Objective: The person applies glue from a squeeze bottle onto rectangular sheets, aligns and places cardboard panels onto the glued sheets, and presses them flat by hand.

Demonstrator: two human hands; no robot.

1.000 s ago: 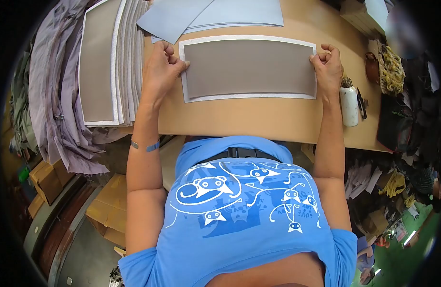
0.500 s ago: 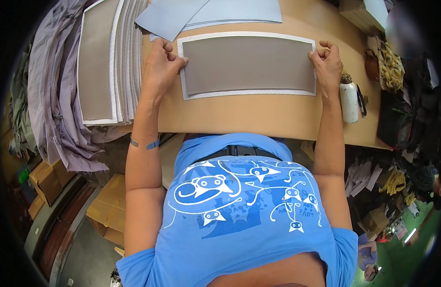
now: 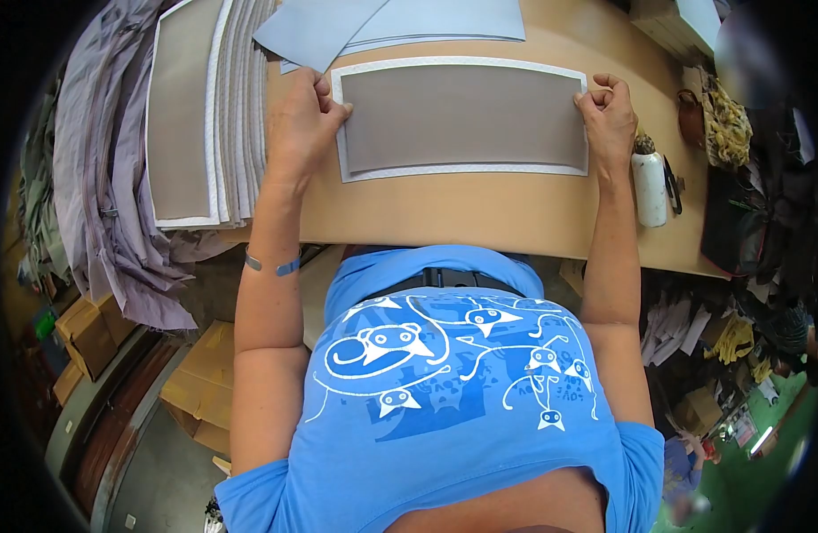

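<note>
A rectangular panel [image 3: 462,120], grey-brown in the middle with a white border, spans the space between my hands over the wooden table [image 3: 427,213]. My left hand [image 3: 307,120] pinches its left edge between thumb and fingers. At the opposite end, my right hand [image 3: 607,120] has its thumb and fingers closed on the right edge. Left of my left hand stands a stack of similar grey-brown panels [image 3: 182,115] with white borders. Pale blue-grey sheets [image 3: 436,22] lie just beyond the held panel.
A white bottle [image 3: 649,188] and a black tool [image 3: 672,185] lie right of my right forearm. Mauve cloth [image 3: 103,169] hangs at the left. Cardboard boxes [image 3: 200,382] sit on the floor. Yellow yarn [image 3: 727,129] and a box [image 3: 675,27] are at the back right.
The held panel sits slightly higher in view, along with the table edge. My left hand has shifted slightly, and both hands still pinch the panel's ends.
</note>
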